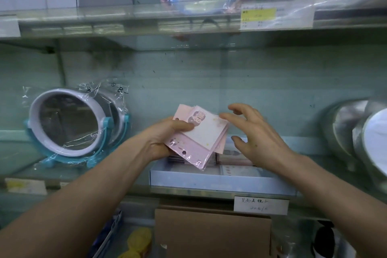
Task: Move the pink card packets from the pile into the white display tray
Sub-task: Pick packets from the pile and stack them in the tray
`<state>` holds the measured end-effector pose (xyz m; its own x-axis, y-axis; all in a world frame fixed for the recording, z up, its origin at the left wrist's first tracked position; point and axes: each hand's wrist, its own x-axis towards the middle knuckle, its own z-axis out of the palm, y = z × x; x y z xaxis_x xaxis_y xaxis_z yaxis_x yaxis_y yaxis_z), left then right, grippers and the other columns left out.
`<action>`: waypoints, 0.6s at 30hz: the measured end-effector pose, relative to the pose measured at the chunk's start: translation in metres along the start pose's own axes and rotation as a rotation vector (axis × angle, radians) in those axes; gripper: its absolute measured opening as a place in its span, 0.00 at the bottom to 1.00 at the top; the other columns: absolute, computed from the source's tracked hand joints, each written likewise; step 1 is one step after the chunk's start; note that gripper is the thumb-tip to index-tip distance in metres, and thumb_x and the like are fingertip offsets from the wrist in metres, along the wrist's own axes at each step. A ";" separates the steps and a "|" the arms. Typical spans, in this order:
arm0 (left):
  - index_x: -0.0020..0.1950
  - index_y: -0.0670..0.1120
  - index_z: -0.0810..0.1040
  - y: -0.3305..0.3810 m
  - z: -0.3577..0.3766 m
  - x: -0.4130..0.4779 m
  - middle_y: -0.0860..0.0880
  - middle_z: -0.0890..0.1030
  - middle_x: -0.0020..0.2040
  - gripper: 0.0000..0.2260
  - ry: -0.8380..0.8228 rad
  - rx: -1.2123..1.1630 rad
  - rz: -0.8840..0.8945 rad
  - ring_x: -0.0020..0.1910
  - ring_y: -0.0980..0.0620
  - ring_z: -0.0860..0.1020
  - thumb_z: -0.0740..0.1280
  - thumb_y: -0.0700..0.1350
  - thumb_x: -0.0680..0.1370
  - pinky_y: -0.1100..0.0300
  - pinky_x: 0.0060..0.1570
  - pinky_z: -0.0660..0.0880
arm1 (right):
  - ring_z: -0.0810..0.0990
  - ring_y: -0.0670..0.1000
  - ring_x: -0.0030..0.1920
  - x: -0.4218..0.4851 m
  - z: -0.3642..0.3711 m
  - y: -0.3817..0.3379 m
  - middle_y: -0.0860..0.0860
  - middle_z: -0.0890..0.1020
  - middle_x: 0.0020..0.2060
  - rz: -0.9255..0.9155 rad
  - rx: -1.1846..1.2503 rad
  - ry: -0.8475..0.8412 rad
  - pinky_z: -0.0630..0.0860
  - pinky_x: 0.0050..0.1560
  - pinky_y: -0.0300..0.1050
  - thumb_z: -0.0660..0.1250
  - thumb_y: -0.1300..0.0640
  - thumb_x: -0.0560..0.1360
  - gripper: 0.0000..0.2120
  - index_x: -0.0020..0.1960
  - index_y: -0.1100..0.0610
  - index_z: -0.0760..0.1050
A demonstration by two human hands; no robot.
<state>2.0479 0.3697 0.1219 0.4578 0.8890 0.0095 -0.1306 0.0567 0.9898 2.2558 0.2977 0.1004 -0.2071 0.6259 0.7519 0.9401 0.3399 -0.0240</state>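
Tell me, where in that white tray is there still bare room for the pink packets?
The tray's front-left floor, between its front wall and the packets stacked behind, looks bare. The shelf between the round mirror and the tray is free too. The tray's back and right are crowded.

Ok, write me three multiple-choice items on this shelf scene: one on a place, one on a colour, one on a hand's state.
1. Where does the plastic-wrapped round mirror stand relative to the white display tray?
A) to its left B) to its right C) inside it
2. What colour is the mirror's stand?
A) red B) turquoise C) black
3. What is the left hand doing?
A) lying flat B) pressing the tray C) gripping the stack of pink card packets

Answers: 1 A, the mirror shows left of the tray. 2 B, turquoise arms flank its white rim. 3 C, its thumb lies on the stack above the tray, while the right hand hovers open beside it.
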 end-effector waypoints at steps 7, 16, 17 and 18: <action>0.48 0.44 0.77 0.003 -0.002 0.003 0.45 0.84 0.36 0.08 0.066 -0.048 -0.084 0.32 0.49 0.81 0.61 0.47 0.80 0.57 0.40 0.75 | 0.80 0.57 0.57 0.008 0.009 -0.007 0.54 0.81 0.57 -0.263 -0.056 0.004 0.81 0.46 0.52 0.67 0.63 0.66 0.19 0.56 0.56 0.82; 0.46 0.45 0.74 0.013 -0.022 0.014 0.45 0.82 0.34 0.09 0.295 -0.225 -0.019 0.36 0.48 0.78 0.60 0.48 0.82 0.49 0.39 0.79 | 0.83 0.55 0.46 0.010 -0.008 -0.009 0.50 0.84 0.48 -0.273 0.001 0.037 0.81 0.39 0.50 0.60 0.56 0.76 0.14 0.56 0.56 0.81; 0.46 0.45 0.74 0.015 -0.027 0.015 0.46 0.81 0.36 0.09 0.311 -0.240 0.002 0.37 0.48 0.78 0.60 0.48 0.81 0.48 0.37 0.80 | 0.83 0.54 0.45 0.009 -0.012 -0.009 0.48 0.84 0.48 -0.231 0.011 0.024 0.80 0.39 0.50 0.60 0.55 0.76 0.14 0.57 0.54 0.80; 0.46 0.46 0.73 0.018 -0.030 0.016 0.46 0.81 0.37 0.09 0.320 -0.244 0.018 0.38 0.48 0.78 0.60 0.49 0.81 0.49 0.34 0.79 | 0.83 0.53 0.43 0.008 -0.016 -0.010 0.47 0.84 0.47 -0.191 0.016 0.004 0.80 0.39 0.49 0.61 0.55 0.76 0.14 0.58 0.53 0.80</action>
<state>2.0265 0.3988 0.1351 0.1618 0.9852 -0.0562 -0.3591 0.1118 0.9266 2.2493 0.2884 0.1170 -0.3803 0.5458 0.7467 0.8792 0.4638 0.1088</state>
